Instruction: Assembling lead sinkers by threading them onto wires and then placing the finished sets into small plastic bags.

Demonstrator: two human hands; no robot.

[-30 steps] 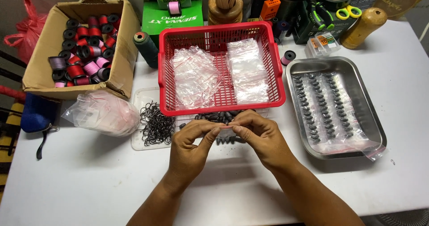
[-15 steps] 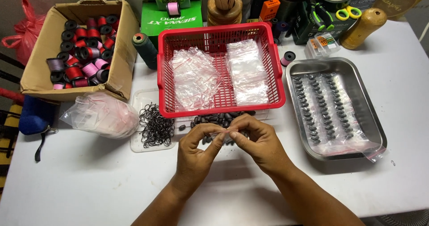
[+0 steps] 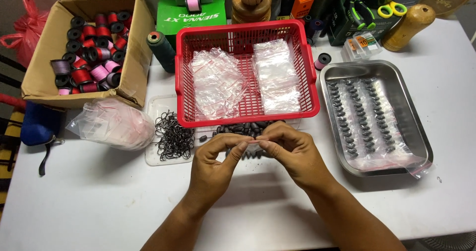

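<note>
At the frame's centre, the left hand and right hand pinch a small clear bag between fingertips. Its long axis runs left to right, above the dark sinkers on the tabletop.

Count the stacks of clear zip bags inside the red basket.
2. One loose pile of clear bags lies in the left half of the red basket, one neater stack in the right half. Bags elsewhere are not counted.

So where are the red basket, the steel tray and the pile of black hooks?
red basket (image 3: 246, 31): head view, on its far rim.
steel tray (image 3: 325, 90): head view, on its left rim.
black hooks (image 3: 173, 138): head view, middle of the pile.
</note>
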